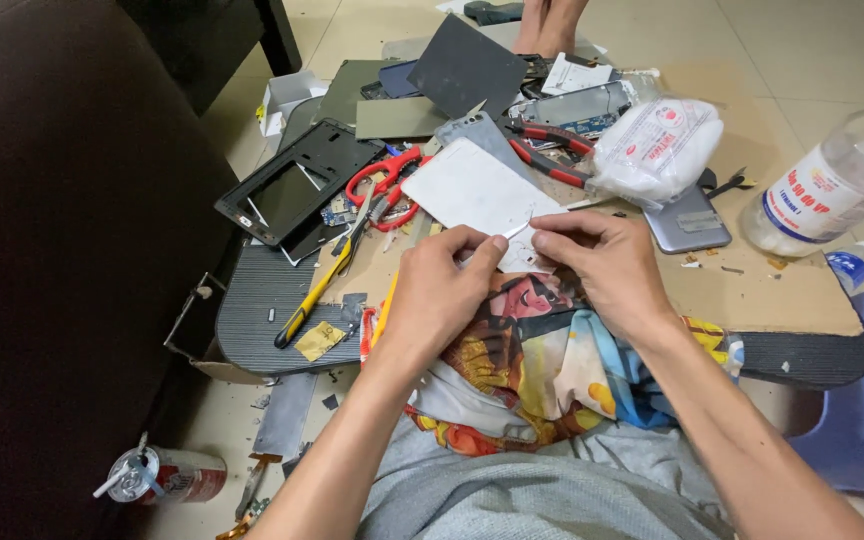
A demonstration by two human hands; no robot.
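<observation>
While both hands work low over the lap, we note the left hand (444,290) pinched shut on the near edge of a thin white rectangular panel (477,195), and the right hand (597,265) closed around a slim silvery metal pick (518,229) whose tip lies at that same edge. We judge the prying to be at an early stage: the panel looks whole, with no layer visibly lifted (the contact point itself is partly hidden by fingers). Beneath the wrists lies a colourful printed cloth (542,365), leaving little free room near the body. Left of the hands we record a yellow-handled utility knife (314,290), then red-handled scissors (384,185) and a black rectangular plastic frame (297,185) near the board's left edge. Right of them sit a grey phone-back shell (687,220), a white plastic bag (657,145) and a clear plastic bottle (832,185). Farther off, dark flat panels (467,65) crowd the floor.
</observation>
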